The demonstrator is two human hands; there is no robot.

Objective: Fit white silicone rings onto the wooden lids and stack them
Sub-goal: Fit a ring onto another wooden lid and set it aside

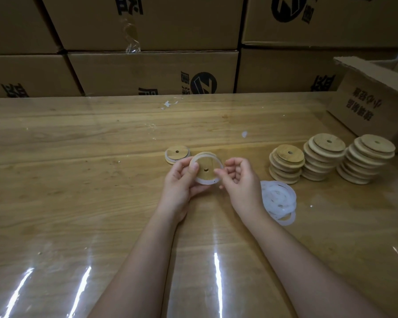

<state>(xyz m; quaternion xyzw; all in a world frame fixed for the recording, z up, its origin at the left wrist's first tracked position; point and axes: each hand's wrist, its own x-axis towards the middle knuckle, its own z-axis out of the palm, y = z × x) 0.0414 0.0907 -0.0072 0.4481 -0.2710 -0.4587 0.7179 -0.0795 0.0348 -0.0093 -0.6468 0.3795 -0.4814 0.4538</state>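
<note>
Both hands work above the middle of the table (83, 171), raised off its surface. The left hand (180, 180) holds a wooden lid (205, 165) tilted toward the camera, thumb pressed on its face and the other fingers curled behind it. A white silicone ring (205, 181) sits partly around the lid, loose along the lower rim. The right hand (240, 177) has its fingers (231, 166) curled in narrow, and thumb and forefinger appear to pinch the ring at the lid's right side.

The lid looks light and stiff, so a firm grip across face and back should be safe; the centre hole offers no real hold. The ring is thin, soft and stretchy. It probably needs drawing outward a little at a time around the rim, and it could twist or snap back off if let go early.

One ringed lid (177, 154) lies flat just beyond the left hand. Toward the right edge stand three stacks of lids (323, 157), close together. A loose pile of rings (278, 200) lies just beside the right wrist. An open cardboard box (372, 104) sits at the far right corner, and a wall of cartons (152, 72) rises behind the far edge.
</note>
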